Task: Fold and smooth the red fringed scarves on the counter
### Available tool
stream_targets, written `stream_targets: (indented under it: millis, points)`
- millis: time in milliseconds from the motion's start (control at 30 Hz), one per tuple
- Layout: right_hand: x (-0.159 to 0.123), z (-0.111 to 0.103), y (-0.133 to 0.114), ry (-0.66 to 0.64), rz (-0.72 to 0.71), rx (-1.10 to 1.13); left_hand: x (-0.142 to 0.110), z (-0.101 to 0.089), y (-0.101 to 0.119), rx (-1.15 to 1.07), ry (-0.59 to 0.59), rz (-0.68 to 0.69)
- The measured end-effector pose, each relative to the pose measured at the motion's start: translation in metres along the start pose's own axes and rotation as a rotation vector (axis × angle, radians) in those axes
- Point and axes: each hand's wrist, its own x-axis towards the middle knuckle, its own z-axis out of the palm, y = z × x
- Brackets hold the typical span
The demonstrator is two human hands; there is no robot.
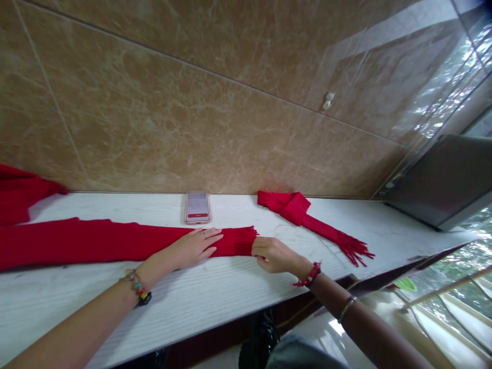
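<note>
On my feed, I see the white table [215, 287] carrying the long red scarf [96, 239], left to centre. The left hand [196, 247] lies open, palm down on it. The right hand [273, 254] is closed at its right fringe [248, 240], apparently pinching strands.

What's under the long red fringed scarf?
White wood-grain tabletop shows along the near edge of the long red scarf and past its fringe. What lies directly beneath it, including below the left hand, is covered.
</note>
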Motion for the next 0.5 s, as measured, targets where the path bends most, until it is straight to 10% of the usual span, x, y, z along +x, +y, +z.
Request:
stream_targets:
  millis: [233,500]
  points:
    - [-0.061,-0.021,0.024,0.05,0.217,-0.074,-0.001,0.0,0.001,-0.026,0.021,0.004]
    - [0.022,-0.006,-0.015,0.084,0.286,0.073,0.0,0.001,0.0,0.001,0.049,0.02]
